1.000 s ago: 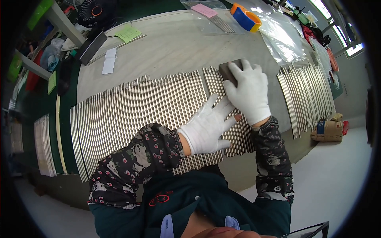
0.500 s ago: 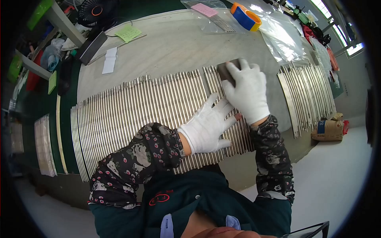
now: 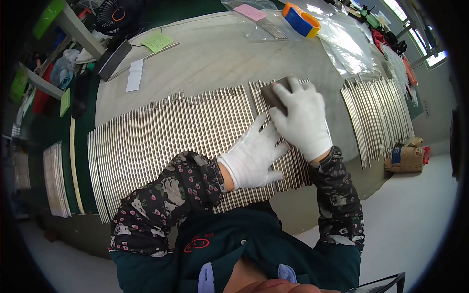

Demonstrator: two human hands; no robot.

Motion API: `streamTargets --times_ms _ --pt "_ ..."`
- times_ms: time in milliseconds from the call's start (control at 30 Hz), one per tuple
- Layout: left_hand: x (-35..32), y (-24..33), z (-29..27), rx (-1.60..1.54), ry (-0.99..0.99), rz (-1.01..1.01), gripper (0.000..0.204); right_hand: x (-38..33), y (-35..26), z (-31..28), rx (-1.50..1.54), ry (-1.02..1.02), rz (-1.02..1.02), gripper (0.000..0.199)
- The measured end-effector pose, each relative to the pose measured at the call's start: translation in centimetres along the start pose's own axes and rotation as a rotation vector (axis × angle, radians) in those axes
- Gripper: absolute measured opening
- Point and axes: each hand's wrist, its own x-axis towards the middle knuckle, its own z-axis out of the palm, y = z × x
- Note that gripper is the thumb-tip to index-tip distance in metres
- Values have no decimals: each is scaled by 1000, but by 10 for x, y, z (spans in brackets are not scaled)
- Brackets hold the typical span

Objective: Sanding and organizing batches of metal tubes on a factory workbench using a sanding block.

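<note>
A long row of thin metal rods [image 3: 161, 141] lies side by side across the grey table [image 3: 215, 53]. My left hand [image 3: 256, 154], in a white glove, rests flat on the rods with fingers spread. My right hand [image 3: 303, 119], also gloved, presses a dark grey block [image 3: 271, 93] against the far ends of the rods at the right part of the row. The two hands touch each other.
A second batch of rods [image 3: 378, 115] lies to the right. A blue and orange tape roll [image 3: 300, 19], clear plastic bags [image 3: 342, 41], green and white notes [image 3: 157, 41], and a dark flat case [image 3: 112, 58] sit at the back. A cardboard box [image 3: 408, 156] stands on the floor.
My right hand with the dark block has slid slightly toward the far ends of the rods. My left hand stays pressed on the rods.
</note>
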Motion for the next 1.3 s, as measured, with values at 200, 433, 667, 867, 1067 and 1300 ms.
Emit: streamTargets --times_ms 200,433,667,867,1067,1300 --pt "2 2 2 67 122 34 75 -2 5 -1 -155 46 168 36" --pt "3 3 0 73 98 29 75 -7 8 -2 -169 63 217 38" --pt "3 2 -4 91 79 59 77 -16 34 -11 -159 -41 332 48" --pt "11 -35 -20 149 200 -74 63 -103 26 -35 107 82 247 67" --pt "40 -113 -37 11 295 -415 39 -167 -16 -51 174 -14 233 101" --pt "58 -126 -16 126 266 -438 30 -171 -25 -45 123 -70 211 92"
